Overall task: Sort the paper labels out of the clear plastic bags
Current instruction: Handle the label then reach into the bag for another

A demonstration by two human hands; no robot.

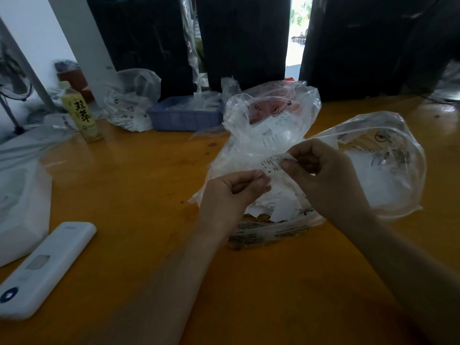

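A heap of clear plastic bags lies on the wooden table, with torn white paper scraps under my hands. My right hand pinches a small white printed label stuck on a clear bag that billows off to the right. My left hand pinches the thin plastic just below and left of the label. The two hands are close together above the pile.
A blue plastic basket with plastic pieces stands behind the heap. A yellow drink bottle and another bag pile are at back left. A white remote control lies front left beside a white bag.
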